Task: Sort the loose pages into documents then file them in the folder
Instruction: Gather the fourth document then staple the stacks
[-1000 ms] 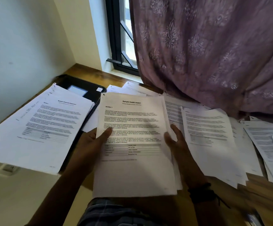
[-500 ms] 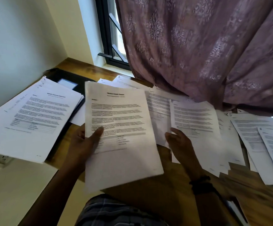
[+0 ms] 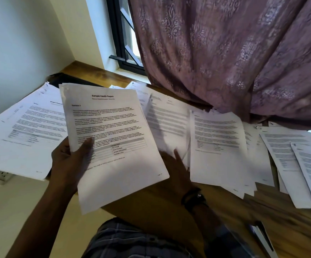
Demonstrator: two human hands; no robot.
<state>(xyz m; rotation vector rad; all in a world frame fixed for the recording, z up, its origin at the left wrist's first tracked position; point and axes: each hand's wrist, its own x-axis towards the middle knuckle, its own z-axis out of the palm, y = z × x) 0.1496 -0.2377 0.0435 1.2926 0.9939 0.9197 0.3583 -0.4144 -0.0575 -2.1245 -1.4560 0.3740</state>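
My left hand (image 3: 68, 161) grips a thin stack of white pages headed "Sample Health Report" (image 3: 112, 138), thumb on top, lifted and tilted over the desk's near edge. My right hand (image 3: 175, 164) lies flat, fingers spread, on the wooden desk (image 3: 160, 202) beside loose printed pages (image 3: 167, 125). More loose pages (image 3: 219, 146) fan out to the right. A second stack with a financial heading (image 3: 26, 135) rests at the left on the black folder (image 3: 67, 80), whose far corner alone shows.
A mauve patterned curtain (image 3: 225, 53) hangs down onto the far pages. A dark-framed window (image 3: 125, 43) sits behind it. The left wall (image 3: 20, 43) meets the desk, with a socket (image 3: 3, 175) below. Overlapping sheets (image 3: 299, 161) reach the right edge.
My left hand has carried the health report stack leftward and tilted it. My right hand has let go of the stack and come down onto the desk by the loose pages.
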